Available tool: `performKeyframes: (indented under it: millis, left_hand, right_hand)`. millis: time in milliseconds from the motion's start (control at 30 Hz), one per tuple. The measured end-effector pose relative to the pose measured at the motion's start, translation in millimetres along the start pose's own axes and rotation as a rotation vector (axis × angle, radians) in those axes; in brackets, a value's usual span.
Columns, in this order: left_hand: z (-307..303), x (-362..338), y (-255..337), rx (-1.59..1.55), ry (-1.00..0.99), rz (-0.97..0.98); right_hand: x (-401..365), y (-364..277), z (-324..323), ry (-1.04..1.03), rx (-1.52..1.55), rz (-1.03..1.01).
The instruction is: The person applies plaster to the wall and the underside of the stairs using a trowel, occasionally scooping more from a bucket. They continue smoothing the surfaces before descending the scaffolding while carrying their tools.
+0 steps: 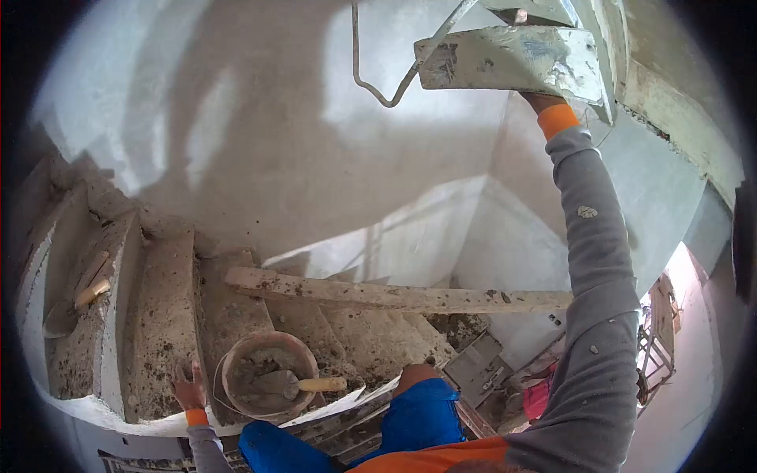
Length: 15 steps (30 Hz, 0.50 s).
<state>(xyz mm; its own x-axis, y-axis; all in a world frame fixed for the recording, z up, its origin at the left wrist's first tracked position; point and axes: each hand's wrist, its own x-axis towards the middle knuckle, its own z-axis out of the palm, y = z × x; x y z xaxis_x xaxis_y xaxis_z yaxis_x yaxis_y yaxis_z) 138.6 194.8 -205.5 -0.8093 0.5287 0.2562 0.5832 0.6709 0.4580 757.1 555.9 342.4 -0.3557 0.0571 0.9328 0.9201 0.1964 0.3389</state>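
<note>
My right hand [542,101] is raised at the top of the head view, mostly hidden behind a paint-stained flat step [512,65] of what looks like a stepladder. A fingertip shows above the step's upper edge, so the hand is closed around it. A bent metal tube [388,101] belongs to the same frame. Low on the left, my left hand [189,389] is open, fingers spread, over a dirty stair tread beside a bucket [229,370]. In the bucket lie grey mortar [264,359] and a trowel with a wooden handle [322,384].
Concrete stairs [162,323] covered in crumbs run along the left. Another trowel [93,293] lies on a left tread. A long wooden beam [394,296] spans the middle, below a plastered wall [260,142]. At the lower right are boards [477,363] and a pink item [538,396].
</note>
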Motion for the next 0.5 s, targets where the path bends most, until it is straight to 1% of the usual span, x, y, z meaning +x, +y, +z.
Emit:
performKeyframes:
  millis: [100, 200, 300, 367, 433, 500]
  left_hand:
    - [-23.8, -11.5, 22.1, -0.075, -0.101, 0.0]
    - [-19.7, -7.6, 17.8, -0.034, -0.07, -0.003]
    - [-13.1, -7.3, 12.7, 0.019, 0.013, 0.019]
    - [1.8, -0.8, -2.4, -0.004, 0.031, 0.02]
    - [12.0, 3.9, -12.6, -0.042, 0.072, 0.043]
    - [15.7, 4.5, -14.7, -0.101, 0.136, 0.085]
  right_hand:
    - [-1.4, 0.3, 0.6, -0.011, -0.011, 0.006]
    - [-2.0, 2.6, 1.9, -0.018, -0.023, 0.005]
    - [-3.0, 6.0, 3.1, -0.023, -0.046, -0.003]
    - [-10.2, 8.7, 7.1, -0.03, -0.064, -0.019]
    - [-26.7, 11.5, 11.2, -0.032, -0.11, -0.068]
    - [-58.0, 10.9, 24.3, -0.05, -0.188, -0.157]
